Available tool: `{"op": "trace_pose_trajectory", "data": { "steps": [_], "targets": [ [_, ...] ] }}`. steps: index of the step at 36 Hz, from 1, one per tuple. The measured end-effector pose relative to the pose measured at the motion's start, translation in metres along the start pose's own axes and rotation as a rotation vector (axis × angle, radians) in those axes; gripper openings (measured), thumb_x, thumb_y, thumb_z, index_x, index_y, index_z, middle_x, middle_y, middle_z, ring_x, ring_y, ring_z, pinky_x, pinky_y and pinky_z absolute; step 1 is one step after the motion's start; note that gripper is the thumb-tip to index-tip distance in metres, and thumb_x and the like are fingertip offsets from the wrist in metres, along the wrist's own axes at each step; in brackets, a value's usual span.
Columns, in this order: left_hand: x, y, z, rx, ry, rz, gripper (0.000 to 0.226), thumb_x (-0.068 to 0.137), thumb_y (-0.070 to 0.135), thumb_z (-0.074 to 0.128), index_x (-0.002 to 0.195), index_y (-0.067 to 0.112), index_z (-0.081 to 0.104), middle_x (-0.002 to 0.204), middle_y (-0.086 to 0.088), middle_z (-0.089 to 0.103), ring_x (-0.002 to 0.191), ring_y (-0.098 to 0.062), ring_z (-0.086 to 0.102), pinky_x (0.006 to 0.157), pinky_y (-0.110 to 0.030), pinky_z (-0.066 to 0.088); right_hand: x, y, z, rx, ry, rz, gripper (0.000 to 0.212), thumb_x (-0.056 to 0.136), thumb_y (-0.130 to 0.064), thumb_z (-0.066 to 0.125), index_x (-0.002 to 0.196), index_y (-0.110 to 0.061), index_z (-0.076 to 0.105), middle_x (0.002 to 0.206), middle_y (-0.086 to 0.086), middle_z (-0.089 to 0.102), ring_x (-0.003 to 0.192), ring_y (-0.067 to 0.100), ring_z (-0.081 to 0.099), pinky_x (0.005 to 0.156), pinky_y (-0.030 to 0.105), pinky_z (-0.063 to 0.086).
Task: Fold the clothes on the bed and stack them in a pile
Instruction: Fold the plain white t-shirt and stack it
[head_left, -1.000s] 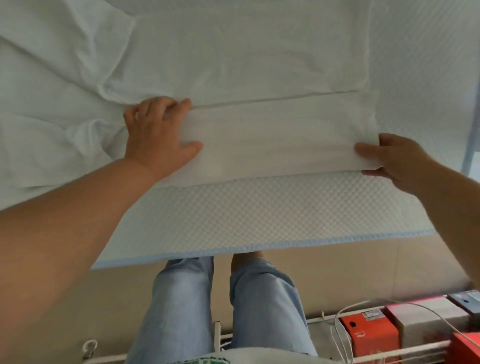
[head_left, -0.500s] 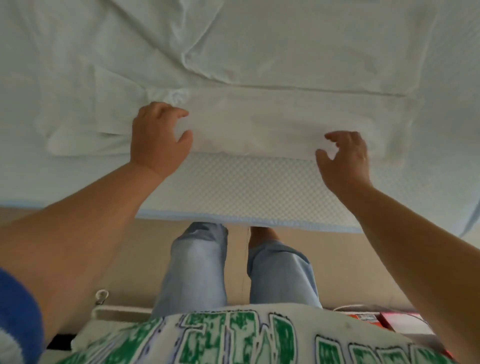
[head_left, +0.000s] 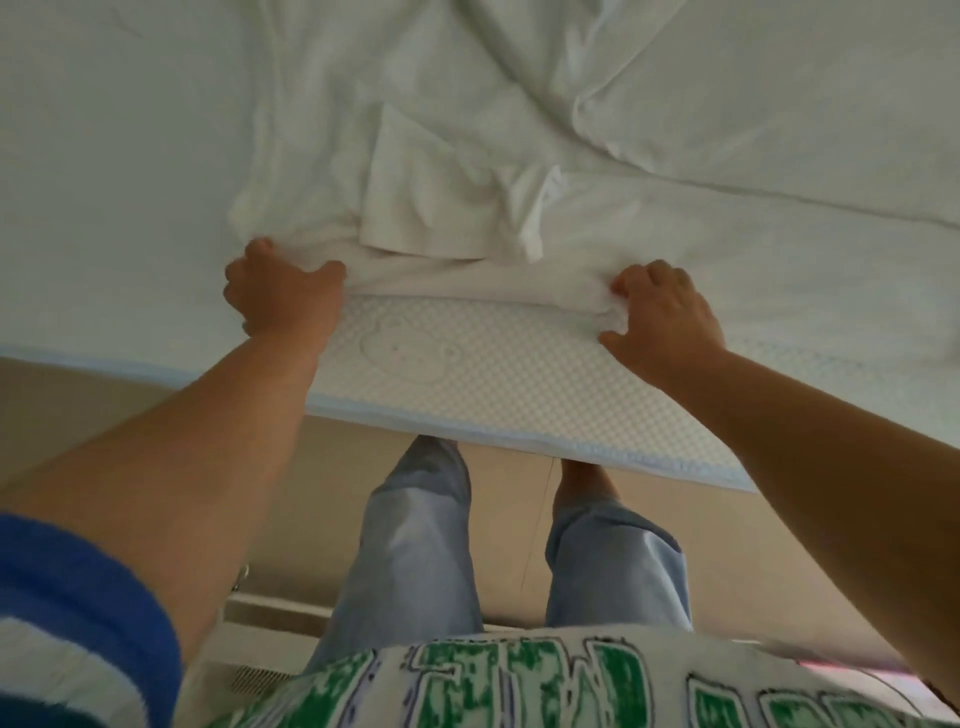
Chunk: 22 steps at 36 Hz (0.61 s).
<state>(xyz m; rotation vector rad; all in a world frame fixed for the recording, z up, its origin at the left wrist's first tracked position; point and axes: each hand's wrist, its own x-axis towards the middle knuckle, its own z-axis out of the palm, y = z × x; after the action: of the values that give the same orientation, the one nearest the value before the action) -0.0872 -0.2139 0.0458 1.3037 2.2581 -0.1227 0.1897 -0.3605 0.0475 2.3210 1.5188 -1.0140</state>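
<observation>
A white garment lies spread and rumpled on the bed, with a short sleeve folded across its middle. My left hand grips the garment's near edge on the left, fingers curled into the cloth. My right hand grips the same near edge further right, bunching white fabric under its fingers. The stretch of cloth between the two hands is pulled into a ridge. Both hands sit close to the front of the bed.
The bed carries a white textured mattress pad with a pale blue border along its front edge. More white cloth covers the bed at the right. Below the edge are beige floor and my legs in light blue jeans.
Both hands have closed on the garment's near edge; the right hand was open above it half a second ago. The flat folded cloth now looks bunched, and the view has shifted.
</observation>
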Motion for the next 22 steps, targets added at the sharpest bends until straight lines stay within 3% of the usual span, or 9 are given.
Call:
{"op": "trace_pose_trajectory", "data": {
  "steps": [4, 8, 11, 13, 15, 18, 20, 22],
  "targets": [
    [0.026, -0.014, -0.009, -0.137, -0.006, -0.122, 0.072, 0.072, 0.039, 0.068, 0.133, 0.014, 0.039, 0.134, -0.012, 0.041, 0.120, -0.030, 0.042, 0.094, -0.033, 0.037, 0.002, -0.011, 0.001, -0.050, 0.026, 0.045, 0.046, 0.080, -0.026, 0.067, 0.120, -0.011, 0.049, 0.117, 0.012, 0.048, 0.111, 0.030, 0.044, 0.090, 0.039, 0.039],
    [0.040, -0.029, -0.015, -0.274, -0.086, -0.048, 0.056, 0.071, 0.029, 0.068, 0.121, 0.018, 0.045, 0.115, -0.003, 0.053, 0.093, -0.020, 0.055, 0.070, -0.025, 0.041, 0.003, -0.016, -0.004, -0.085, 0.001, 0.096, 0.043, 0.080, -0.024, 0.067, 0.117, -0.011, 0.050, 0.115, 0.013, 0.049, 0.110, 0.032, 0.045, 0.088, 0.041, 0.041],
    [0.054, -0.038, -0.023, -0.418, -0.185, -0.096, 0.040, 0.072, 0.023, 0.072, 0.103, 0.013, 0.049, 0.098, -0.003, 0.057, 0.075, -0.020, 0.063, 0.069, -0.032, 0.054, 0.005, -0.023, -0.005, -0.095, 0.002, 0.104, 0.032, 0.085, -0.018, 0.058, 0.115, -0.011, 0.053, 0.114, 0.013, 0.051, 0.111, 0.033, 0.046, 0.087, 0.040, 0.040],
    [0.059, -0.043, -0.026, -0.576, -0.334, -0.175, 0.017, 0.076, 0.014, 0.072, 0.083, 0.008, 0.057, 0.086, -0.008, 0.062, 0.055, -0.011, 0.062, 0.061, -0.029, 0.053, 0.007, -0.028, -0.008, -0.113, -0.002, 0.115, 0.026, 0.087, -0.014, 0.051, 0.112, -0.013, 0.056, 0.112, 0.012, 0.053, 0.110, 0.032, 0.048, 0.084, 0.039, 0.040],
    [0.061, -0.044, -0.032, -0.705, -0.436, -0.222, 0.012, 0.080, 0.006, 0.068, 0.073, 0.012, 0.060, 0.075, -0.005, 0.063, 0.052, -0.008, 0.058, 0.058, -0.026, 0.051, 0.009, -0.030, -0.011, -0.143, -0.009, 0.119, 0.025, 0.087, -0.012, 0.047, 0.110, -0.015, 0.058, 0.109, 0.010, 0.055, 0.107, 0.031, 0.050, 0.078, 0.036, 0.037],
    [0.075, -0.042, -0.045, -0.783, -0.395, -0.152, 0.017, 0.081, 0.005, 0.066, 0.069, 0.016, 0.060, 0.067, 0.000, 0.060, 0.051, -0.006, 0.055, 0.050, -0.021, 0.046, 0.009, -0.031, -0.015, -0.217, -0.046, 0.085, 0.023, 0.089, -0.013, 0.046, 0.109, -0.015, 0.058, 0.107, 0.008, 0.057, 0.105, 0.030, 0.051, 0.074, 0.032, 0.031],
    [0.083, -0.041, -0.052, -0.726, -0.327, -0.047, 0.013, 0.077, 0.012, 0.066, 0.068, 0.019, 0.060, 0.062, 0.003, 0.058, 0.047, -0.004, 0.052, 0.047, -0.021, 0.043, 0.009, -0.032, -0.017, -0.248, -0.097, 0.056, 0.021, 0.091, -0.016, 0.046, 0.109, -0.016, 0.057, 0.108, 0.007, 0.058, 0.105, 0.029, 0.052, 0.075, 0.032, 0.030],
    [0.085, -0.046, -0.051, -0.562, -0.292, 0.027, 0.006, 0.075, 0.020, 0.067, 0.077, 0.016, 0.061, 0.068, 0.003, 0.059, 0.053, -0.007, 0.056, 0.054, -0.027, 0.049, 0.011, -0.035, -0.019, -0.267, -0.149, 0.059, 0.020, 0.091, -0.016, 0.047, 0.109, -0.018, 0.056, 0.110, 0.006, 0.057, 0.106, 0.028, 0.052, 0.077, 0.032, 0.033]
  ]
}}
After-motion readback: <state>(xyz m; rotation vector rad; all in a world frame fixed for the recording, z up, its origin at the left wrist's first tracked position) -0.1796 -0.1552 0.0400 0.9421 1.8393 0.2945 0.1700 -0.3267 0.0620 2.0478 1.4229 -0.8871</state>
